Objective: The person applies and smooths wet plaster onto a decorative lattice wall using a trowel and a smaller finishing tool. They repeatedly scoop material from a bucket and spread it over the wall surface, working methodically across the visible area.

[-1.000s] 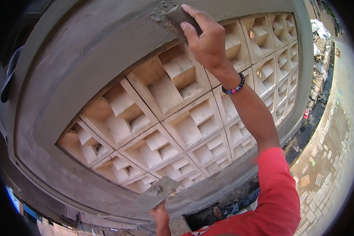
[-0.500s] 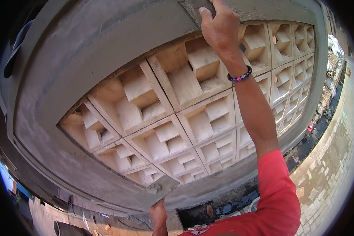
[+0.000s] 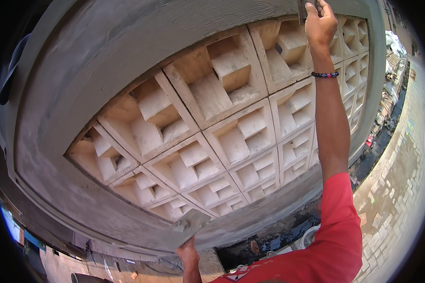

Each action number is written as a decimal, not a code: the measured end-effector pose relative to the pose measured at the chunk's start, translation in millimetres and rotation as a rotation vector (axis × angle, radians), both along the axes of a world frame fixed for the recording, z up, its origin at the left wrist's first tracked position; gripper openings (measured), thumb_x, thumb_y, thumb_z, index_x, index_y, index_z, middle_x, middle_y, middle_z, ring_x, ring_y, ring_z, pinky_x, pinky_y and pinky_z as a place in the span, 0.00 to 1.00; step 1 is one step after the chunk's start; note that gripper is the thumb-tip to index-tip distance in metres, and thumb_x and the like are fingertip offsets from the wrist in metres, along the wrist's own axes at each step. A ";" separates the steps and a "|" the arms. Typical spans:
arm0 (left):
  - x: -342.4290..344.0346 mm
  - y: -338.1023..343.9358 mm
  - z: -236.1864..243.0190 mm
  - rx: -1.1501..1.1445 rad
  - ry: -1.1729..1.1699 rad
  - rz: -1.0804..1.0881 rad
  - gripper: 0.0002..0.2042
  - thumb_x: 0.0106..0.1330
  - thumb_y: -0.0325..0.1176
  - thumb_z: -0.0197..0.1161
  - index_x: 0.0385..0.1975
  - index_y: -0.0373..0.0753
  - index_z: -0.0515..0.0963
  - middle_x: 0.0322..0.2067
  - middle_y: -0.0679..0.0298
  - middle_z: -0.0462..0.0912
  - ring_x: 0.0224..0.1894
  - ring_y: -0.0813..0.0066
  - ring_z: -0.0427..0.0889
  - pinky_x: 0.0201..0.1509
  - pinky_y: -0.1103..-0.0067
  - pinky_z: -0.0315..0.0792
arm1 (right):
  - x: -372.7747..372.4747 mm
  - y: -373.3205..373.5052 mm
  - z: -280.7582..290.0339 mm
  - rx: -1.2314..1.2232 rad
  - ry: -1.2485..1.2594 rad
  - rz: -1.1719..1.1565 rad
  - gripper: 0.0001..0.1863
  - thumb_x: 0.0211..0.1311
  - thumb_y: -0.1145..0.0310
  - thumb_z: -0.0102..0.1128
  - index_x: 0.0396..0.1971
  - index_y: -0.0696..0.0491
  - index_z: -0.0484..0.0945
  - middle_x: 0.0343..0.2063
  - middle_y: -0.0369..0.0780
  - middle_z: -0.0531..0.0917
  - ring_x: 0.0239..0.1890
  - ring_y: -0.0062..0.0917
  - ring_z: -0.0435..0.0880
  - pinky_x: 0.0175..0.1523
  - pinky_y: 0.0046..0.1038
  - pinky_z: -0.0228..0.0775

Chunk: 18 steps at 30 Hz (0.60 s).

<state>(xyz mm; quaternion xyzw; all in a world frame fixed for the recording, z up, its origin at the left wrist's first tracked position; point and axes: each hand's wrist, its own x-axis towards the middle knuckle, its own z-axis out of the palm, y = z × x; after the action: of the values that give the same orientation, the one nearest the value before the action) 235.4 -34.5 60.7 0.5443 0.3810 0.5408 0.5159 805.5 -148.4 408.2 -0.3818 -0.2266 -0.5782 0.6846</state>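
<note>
Right hand [image 3: 321, 26] has moved rightward along the grey wall band [image 3: 141, 45], above the pale vent blocks [image 3: 241, 137]; fingers closed on a dark flat tool [image 3: 301, 12], partly out of view, wall contact unclear. Spreading seems farther along. Left hand [image 3: 189, 254], near, fingers gripping a metal plate [image 3: 197, 220] bearing grey paste [image 3: 180, 226].

Head view (fisheye) — downward, near the wall [image 3: 113, 59]
</note>
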 end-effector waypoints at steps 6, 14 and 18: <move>5.1 -0.8 -1.7 0.004 -0.031 -0.011 0.23 0.56 0.15 0.64 0.54 0.27 0.73 0.52 0.55 0.79 0.52 0.66 0.79 0.60 0.73 0.71 | 28.4 -3.1 -3.3 -0.100 0.113 0.184 0.19 0.62 0.70 0.58 0.50 0.66 0.77 0.44 0.49 0.85 0.49 0.31 0.82 0.56 0.29 0.72; 11.2 -3.3 -8.4 -0.056 0.013 -0.042 0.26 0.56 0.15 0.63 0.57 0.28 0.70 0.55 0.55 0.76 0.56 0.65 0.77 0.61 0.73 0.70 | -196.9 105.4 -21.0 -0.430 -0.336 0.219 0.19 0.58 0.74 0.60 0.50 0.58 0.78 0.42 0.49 0.83 0.44 0.42 0.81 0.52 0.37 0.72; -2.6 -17.5 -1.3 -0.081 0.074 0.024 0.25 0.57 0.14 0.62 0.58 0.28 0.70 0.54 0.55 0.76 0.56 0.65 0.76 0.62 0.73 0.69 | -275.9 111.9 -81.4 -0.674 -0.458 0.683 0.22 0.60 0.75 0.60 0.56 0.60 0.75 0.40 0.48 0.83 0.43 0.39 0.82 0.51 0.31 0.73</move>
<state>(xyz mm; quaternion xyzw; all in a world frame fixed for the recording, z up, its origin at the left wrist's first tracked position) 232.8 -52.0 59.5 0.5379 0.4279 0.5105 0.5167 529.5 -36.5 326.9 -0.3490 -0.6549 -0.2861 0.6061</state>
